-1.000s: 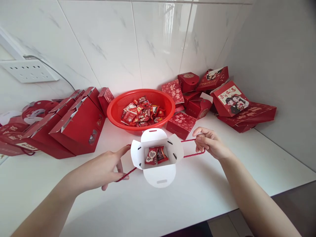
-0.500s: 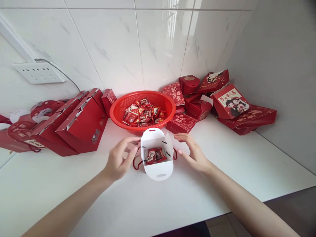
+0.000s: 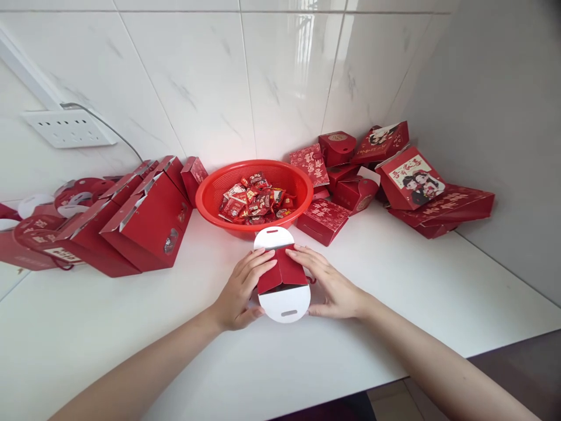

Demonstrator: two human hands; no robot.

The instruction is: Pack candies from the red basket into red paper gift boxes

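A small red box (image 3: 284,270) stands on the white table in front of me, its two red side flaps folded inward over the top. Its rounded white front flap (image 3: 286,305) and back flap are spread outward. My left hand (image 3: 248,289) rests along the box's left side, fingertips on the left flap and thumb near the front corner. On the other side, my right hand (image 3: 328,283) lies against the box with its fingertips on the right flap. The candies inside are now hidden. Part of a red cord shows at the right.
Right behind the box is a red plastic basket (image 3: 205,206) of wrapped candies. Red boxes (image 3: 146,225) stand in a row at the left. More red boxes (image 3: 324,219) are piled at the right, against a tiled wall with a socket strip (image 3: 70,130).
Both hands have closed in on the box from the sides. The side flaps, upright before, are now folded inward and cover the candies.
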